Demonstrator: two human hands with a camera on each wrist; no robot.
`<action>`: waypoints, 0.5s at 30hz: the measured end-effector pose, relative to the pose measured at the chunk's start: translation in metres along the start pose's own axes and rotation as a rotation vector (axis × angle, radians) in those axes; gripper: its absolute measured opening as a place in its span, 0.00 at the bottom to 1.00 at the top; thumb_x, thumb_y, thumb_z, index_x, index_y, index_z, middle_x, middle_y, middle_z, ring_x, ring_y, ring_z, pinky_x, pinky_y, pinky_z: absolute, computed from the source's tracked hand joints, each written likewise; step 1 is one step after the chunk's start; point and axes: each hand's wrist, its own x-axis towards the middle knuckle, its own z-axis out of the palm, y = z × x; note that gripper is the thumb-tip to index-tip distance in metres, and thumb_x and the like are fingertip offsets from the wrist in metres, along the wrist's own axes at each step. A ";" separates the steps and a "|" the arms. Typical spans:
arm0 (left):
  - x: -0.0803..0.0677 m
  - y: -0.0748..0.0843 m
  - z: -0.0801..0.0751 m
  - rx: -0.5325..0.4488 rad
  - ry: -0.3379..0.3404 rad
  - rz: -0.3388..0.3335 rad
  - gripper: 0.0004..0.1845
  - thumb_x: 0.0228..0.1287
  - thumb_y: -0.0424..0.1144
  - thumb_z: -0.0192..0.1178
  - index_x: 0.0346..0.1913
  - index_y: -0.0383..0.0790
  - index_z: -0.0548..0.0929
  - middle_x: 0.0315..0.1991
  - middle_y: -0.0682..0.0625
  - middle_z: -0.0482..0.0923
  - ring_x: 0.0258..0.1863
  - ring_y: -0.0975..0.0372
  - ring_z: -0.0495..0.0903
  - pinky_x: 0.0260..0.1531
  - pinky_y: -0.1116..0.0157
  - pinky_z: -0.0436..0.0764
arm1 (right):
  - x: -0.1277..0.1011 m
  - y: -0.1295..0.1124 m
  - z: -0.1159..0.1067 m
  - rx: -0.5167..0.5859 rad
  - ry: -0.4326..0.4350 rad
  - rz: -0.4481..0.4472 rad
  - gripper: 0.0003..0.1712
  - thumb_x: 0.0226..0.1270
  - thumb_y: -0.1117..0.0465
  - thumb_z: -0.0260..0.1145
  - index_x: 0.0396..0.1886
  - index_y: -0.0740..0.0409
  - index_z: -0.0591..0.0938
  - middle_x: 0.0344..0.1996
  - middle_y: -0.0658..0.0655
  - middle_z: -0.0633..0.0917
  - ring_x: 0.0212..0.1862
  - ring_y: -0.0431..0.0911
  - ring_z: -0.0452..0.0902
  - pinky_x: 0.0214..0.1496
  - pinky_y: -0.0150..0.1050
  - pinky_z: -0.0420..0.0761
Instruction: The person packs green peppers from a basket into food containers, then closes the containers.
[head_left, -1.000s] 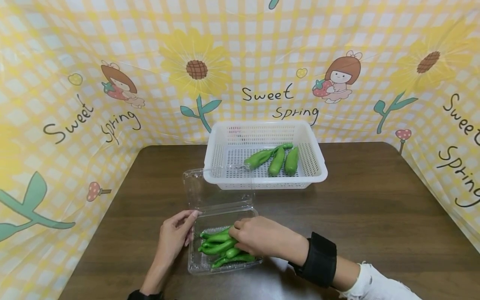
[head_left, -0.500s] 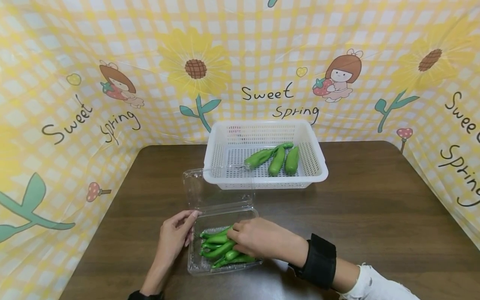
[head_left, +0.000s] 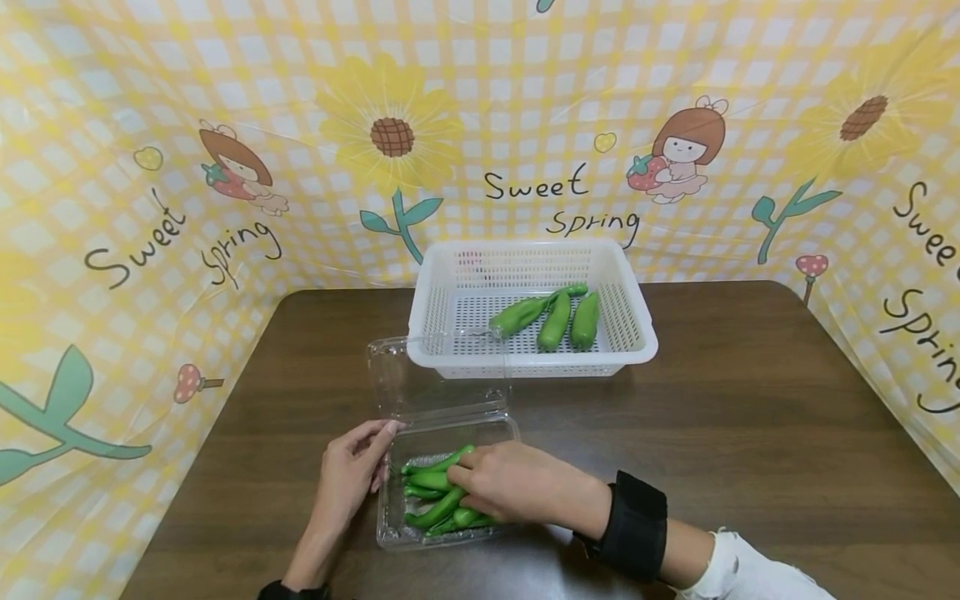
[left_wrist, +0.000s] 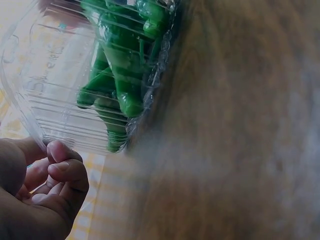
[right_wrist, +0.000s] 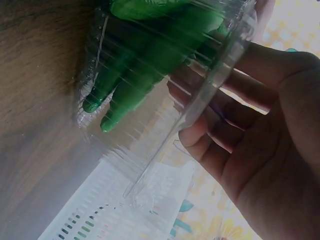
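Observation:
A clear plastic clamshell box [head_left: 384, 533] lies open near the table's front edge, its lid [head_left: 435, 375] standing up behind it. Several green peppers [head_left: 429, 482] fill it. My left hand [head_left: 378, 458] holds the box's left rim, thumb at the back corner and fingers curled against the side wall. My right hand [head_left: 456, 485] reaches in from the right with fingers curled on the peppers. In the left wrist view, curled fingers [left_wrist: 65, 170] sit at the box [left_wrist: 50, 75] edge beside the peppers [left_wrist: 120, 75]. The right wrist view shows fingers [right_wrist: 200, 135] behind the clear rim next to peppers [right_wrist: 150, 55].
A white perforated basket [head_left: 525, 365] stands behind the lid, with three green peppers [head_left: 555, 321] lying in its right half. The brown table [head_left: 750, 417] is walled on three sides by a yellow checked curtain.
My right hand has slid a little lower and to the left, deeper among the peppers in the box. The left hand and the basket have not moved.

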 end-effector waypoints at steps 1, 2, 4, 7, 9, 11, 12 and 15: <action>0.000 0.000 0.000 -0.002 0.000 -0.001 0.15 0.69 0.50 0.62 0.45 0.42 0.87 0.18 0.44 0.75 0.10 0.65 0.70 0.09 0.66 0.73 | 0.000 0.000 0.000 -0.001 0.000 -0.002 0.09 0.73 0.50 0.61 0.44 0.49 0.79 0.35 0.44 0.84 0.38 0.36 0.80 0.40 0.30 0.82; 0.000 0.000 0.000 -0.003 0.000 -0.002 0.15 0.69 0.50 0.62 0.45 0.42 0.87 0.18 0.45 0.75 0.10 0.65 0.69 0.09 0.66 0.73 | 0.000 -0.001 0.000 -0.006 0.000 -0.004 0.09 0.73 0.50 0.61 0.44 0.49 0.79 0.35 0.44 0.83 0.38 0.36 0.80 0.40 0.29 0.82; 0.000 0.000 0.000 -0.005 0.000 -0.005 0.15 0.69 0.50 0.62 0.45 0.42 0.87 0.17 0.46 0.74 0.10 0.65 0.69 0.09 0.66 0.72 | 0.001 -0.001 0.000 -0.011 -0.001 -0.009 0.09 0.73 0.50 0.61 0.44 0.49 0.79 0.35 0.44 0.83 0.37 0.36 0.80 0.39 0.29 0.81; 0.000 -0.001 0.000 -0.005 -0.002 -0.004 0.15 0.69 0.50 0.62 0.45 0.42 0.87 0.17 0.48 0.74 0.10 0.65 0.69 0.09 0.66 0.72 | 0.001 -0.001 -0.001 -0.004 -0.008 -0.008 0.09 0.73 0.50 0.61 0.45 0.48 0.79 0.35 0.44 0.83 0.37 0.36 0.80 0.39 0.29 0.81; 0.001 0.000 0.000 -0.003 -0.003 -0.002 0.15 0.69 0.50 0.61 0.45 0.42 0.87 0.17 0.48 0.74 0.10 0.65 0.69 0.09 0.66 0.72 | 0.001 -0.001 -0.001 0.006 -0.011 -0.004 0.10 0.73 0.50 0.61 0.45 0.49 0.79 0.35 0.44 0.83 0.38 0.36 0.80 0.40 0.29 0.81; 0.001 0.000 0.000 -0.002 -0.005 0.000 0.15 0.69 0.50 0.61 0.45 0.42 0.87 0.17 0.48 0.74 0.10 0.65 0.69 0.09 0.66 0.72 | 0.000 0.000 -0.001 0.013 -0.013 0.001 0.10 0.73 0.50 0.61 0.45 0.49 0.79 0.35 0.44 0.83 0.38 0.36 0.80 0.41 0.29 0.81; 0.001 -0.001 0.000 -0.001 -0.005 0.000 0.15 0.69 0.50 0.61 0.45 0.42 0.87 0.17 0.48 0.74 0.10 0.64 0.69 0.09 0.66 0.72 | 0.000 0.000 -0.001 0.013 -0.012 0.004 0.10 0.73 0.49 0.62 0.45 0.49 0.79 0.35 0.44 0.83 0.39 0.36 0.80 0.41 0.29 0.82; 0.001 -0.001 0.000 -0.003 -0.004 -0.003 0.15 0.69 0.50 0.61 0.45 0.42 0.87 0.17 0.47 0.74 0.10 0.64 0.69 0.09 0.66 0.72 | -0.001 0.000 0.000 0.015 -0.011 0.005 0.10 0.73 0.49 0.62 0.44 0.49 0.79 0.35 0.44 0.83 0.38 0.36 0.80 0.41 0.30 0.82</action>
